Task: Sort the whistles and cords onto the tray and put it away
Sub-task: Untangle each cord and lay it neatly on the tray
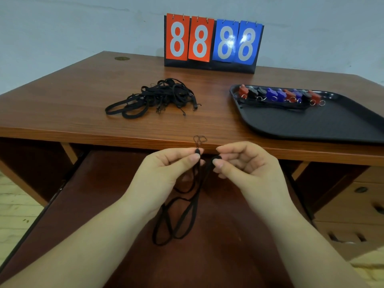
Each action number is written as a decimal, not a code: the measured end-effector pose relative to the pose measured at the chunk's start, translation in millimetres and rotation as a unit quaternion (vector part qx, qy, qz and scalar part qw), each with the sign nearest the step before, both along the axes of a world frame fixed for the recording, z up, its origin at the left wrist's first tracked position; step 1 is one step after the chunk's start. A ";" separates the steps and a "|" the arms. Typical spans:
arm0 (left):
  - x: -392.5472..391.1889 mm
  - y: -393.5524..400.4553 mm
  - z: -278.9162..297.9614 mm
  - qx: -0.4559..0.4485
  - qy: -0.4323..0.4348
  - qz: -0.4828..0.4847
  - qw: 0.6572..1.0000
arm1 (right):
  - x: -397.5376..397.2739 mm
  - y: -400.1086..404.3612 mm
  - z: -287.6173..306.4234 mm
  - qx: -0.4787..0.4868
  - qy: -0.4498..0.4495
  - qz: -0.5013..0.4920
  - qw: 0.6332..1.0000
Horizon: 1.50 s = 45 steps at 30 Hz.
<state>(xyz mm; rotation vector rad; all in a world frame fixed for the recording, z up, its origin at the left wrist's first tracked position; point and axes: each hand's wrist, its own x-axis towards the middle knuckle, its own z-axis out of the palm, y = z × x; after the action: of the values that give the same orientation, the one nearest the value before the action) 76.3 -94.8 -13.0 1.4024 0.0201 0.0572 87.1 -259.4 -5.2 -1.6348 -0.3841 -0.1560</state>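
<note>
Both hands pinch one black woven cord [182, 208] at lower centre, left hand [166, 171] and right hand [247, 165]; the black plastic tray [311, 123] lies upper right, nearer the right hand.

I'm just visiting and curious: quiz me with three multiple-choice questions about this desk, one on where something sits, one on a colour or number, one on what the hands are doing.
1. Where is the loose pile of cords?
A. on the tray
B. on the desk, left of the tray
C. on the floor

2. What does the scoreboard show?
A. four eights, two red cards and two blue
B. four zeros, all red
C. two eights, both blue

3. What are the hands doing?
A. resting flat on the desk
B. lifting the tray
C. each pinching part of one black cord

Answers:
1 B: the pile lies on bare wood, apart from the tray.
2 A: the cards read 8 8 8 8, red then blue.
3 C: the left hand and right hand pinch the cord, its loops hanging below.
</note>
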 end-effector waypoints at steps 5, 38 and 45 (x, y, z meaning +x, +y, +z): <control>-3.2 -3.8 -1.3 -0.006 0.016 -0.043 0.999 | 0.6 0.2 -0.8 0.016 0.006 -0.001 1.000; -2.8 -0.3 -0.7 -0.010 -0.057 -0.048 0.997 | -0.7 8.4 -5.5 0.137 0.205 0.145 0.958; 1.4 5.8 2.4 0.028 -0.073 -0.017 0.997 | -3.1 7.4 0.2 0.062 0.183 0.120 0.974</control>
<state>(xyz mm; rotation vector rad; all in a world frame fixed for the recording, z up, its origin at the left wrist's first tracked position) 77.7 -89.0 -10.6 1.4514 -0.1270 0.1328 84.0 -252.0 -5.0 -1.4426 -0.2780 0.2958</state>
